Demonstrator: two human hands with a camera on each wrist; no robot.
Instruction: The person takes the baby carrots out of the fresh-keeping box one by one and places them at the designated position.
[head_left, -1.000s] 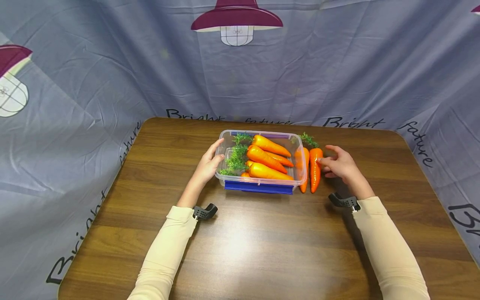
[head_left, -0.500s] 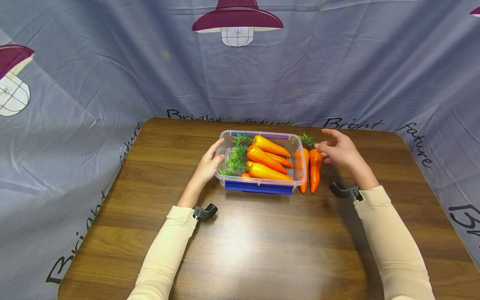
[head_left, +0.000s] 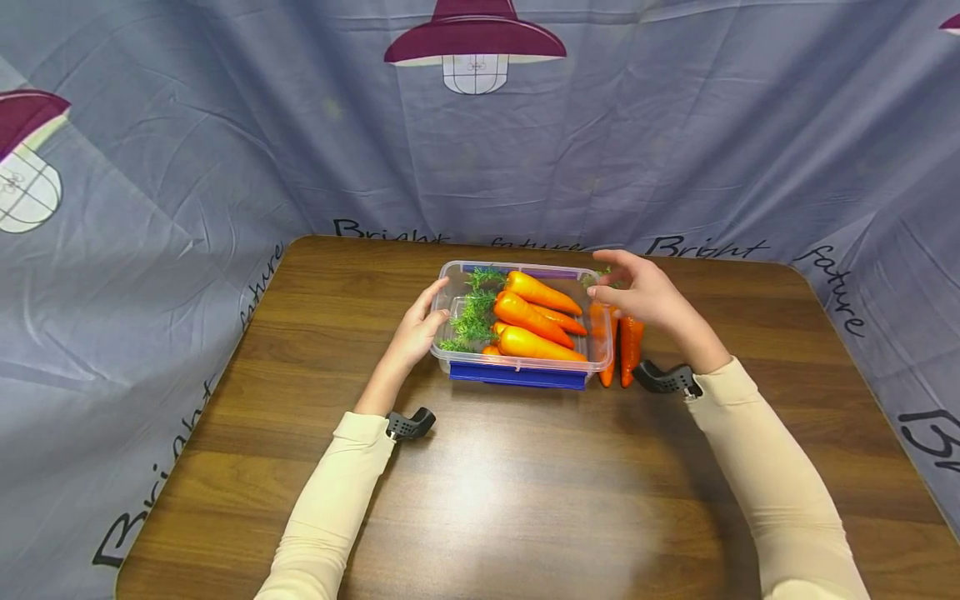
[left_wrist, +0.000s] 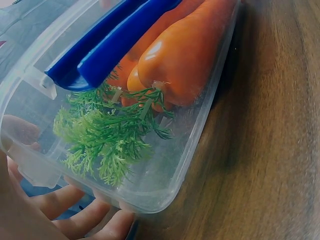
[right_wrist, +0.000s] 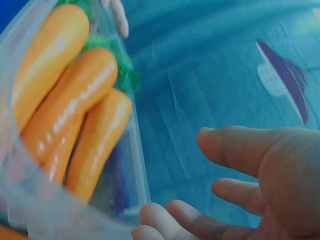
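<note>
A clear plastic container (head_left: pixel 450 363) with blue side clips (head_left: pixel 517 375) stands at the back middle of the table, holding several orange carrots (head_left: pixel 532 317) with green tops. My left hand (head_left: pixel 415 329) grips its left end, thumb at the rim; in the left wrist view the fingers (left_wrist: pixel 82 217) lie along the outer wall. At the far right corner hovers my right hand (head_left: pixel 648 292), thumb and fingers spread and nothing held, as the right wrist view also shows. Below it, two more carrots (head_left: pixel 632 350) lie beside the container, their upper parts partly hidden.
The wooden table (head_left: pixel 465 500) ends just behind the container. A grey-blue curtain (head_left: pixel 337 150) with printed lamps and lettering hangs around its back and sides. Black wrist mounts (head_left: pixel 411 423) stick out from both forearms.
My right hand has moved from the outer carrot up toward the back, then left to the container's far right corner. The left hand, container and carrots have stayed in place.
</note>
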